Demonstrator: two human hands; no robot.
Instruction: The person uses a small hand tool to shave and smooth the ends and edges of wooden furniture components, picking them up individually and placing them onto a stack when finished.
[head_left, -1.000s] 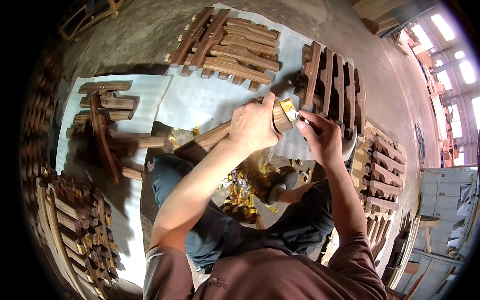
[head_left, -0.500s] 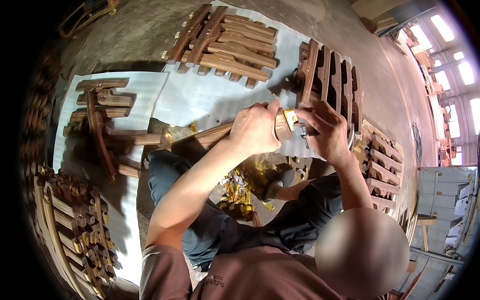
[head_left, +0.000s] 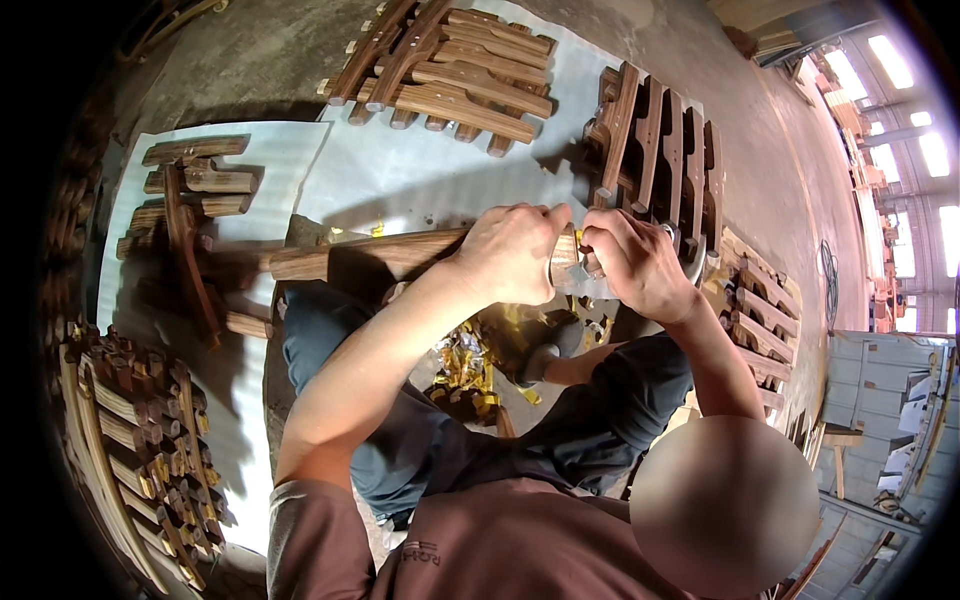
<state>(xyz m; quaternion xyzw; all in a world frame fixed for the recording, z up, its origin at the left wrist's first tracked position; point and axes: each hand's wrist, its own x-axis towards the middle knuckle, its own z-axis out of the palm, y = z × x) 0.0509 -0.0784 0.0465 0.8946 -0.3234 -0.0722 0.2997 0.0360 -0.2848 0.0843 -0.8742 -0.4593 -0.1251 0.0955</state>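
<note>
A long, shaped brown wooden part [head_left: 400, 252] lies across my lap. My left hand [head_left: 515, 255] is closed around it near its right end. My right hand [head_left: 635, 258] is closed at that end, its fingers pinching a small bit of yellow tape [head_left: 579, 240]. Under the right fingers there is a pale, shiny patch whose nature I cannot make out. Beside the right wrist shows a curved metal edge [head_left: 697, 262], mostly hidden. Yellow tape scraps [head_left: 465, 365] litter the floor between my legs.
Stacked wooden parts [head_left: 470, 75] lie on a white sheet [head_left: 400, 190] ahead, with another stack [head_left: 660, 150] to the right. More parts [head_left: 205, 190] lie on the left sheet. A dense pile [head_left: 140, 440] stands at the lower left, and pale pieces [head_left: 760, 320] sit far right.
My right fingers have closed in on the part's end, covering most of the yellow tape that showed before. The wooden part now lies more level. My left hand keeps its grip.
</note>
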